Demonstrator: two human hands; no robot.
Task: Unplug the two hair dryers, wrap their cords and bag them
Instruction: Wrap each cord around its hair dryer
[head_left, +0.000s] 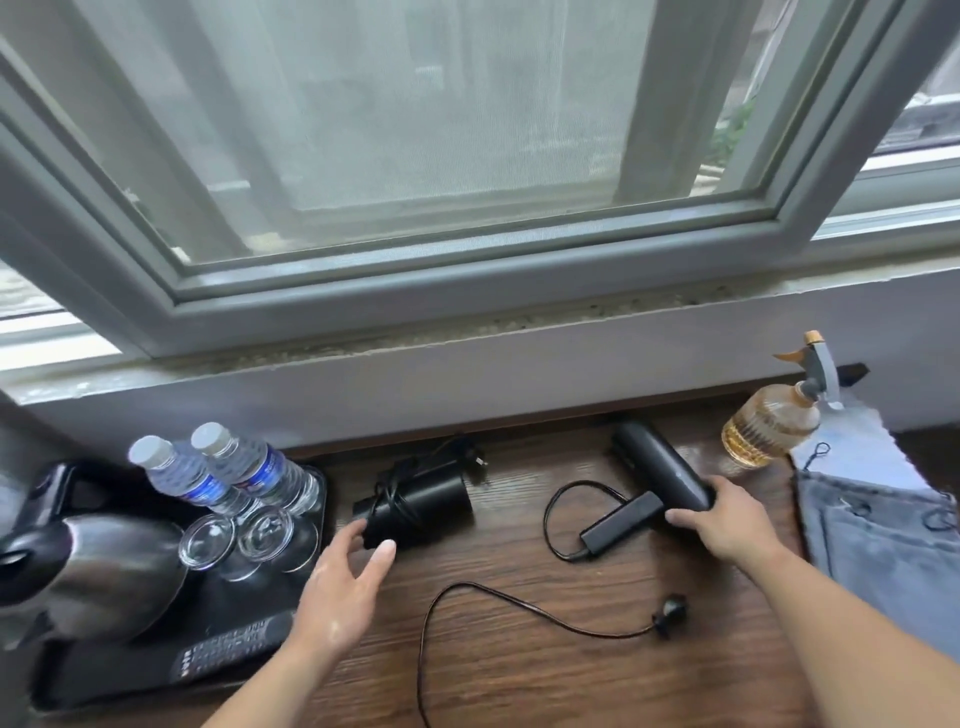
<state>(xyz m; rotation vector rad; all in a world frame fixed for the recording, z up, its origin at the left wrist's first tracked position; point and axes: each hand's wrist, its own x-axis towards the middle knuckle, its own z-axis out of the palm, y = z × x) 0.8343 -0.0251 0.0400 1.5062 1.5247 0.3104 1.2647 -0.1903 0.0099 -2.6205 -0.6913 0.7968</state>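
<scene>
Holds the unwrapped hair dryer (657, 470) by its near end in the curled right hand (727, 525), barrel running away leftward toward the wall, loose cord (519, 603) trailing down-left, nearer the left hand (343, 566), spread wide at the wrapped dryer (415, 506).

You faced a wide window (467, 156) in a grey-green frame (467, 291), its pane covered by a fine mesh screen (363, 104) that let in soft, flat daylight. Below it ran a rough concrete sill (467, 332), speckled with grit, and under that a pale painted wall (415, 387). You looked down on a dark wooden countertop (519, 675) with a strong grain, its back edge running along that wall. To your right a second pane (930, 119) showed, and a bit of green foliage (732, 130) was visible outside.
</scene>
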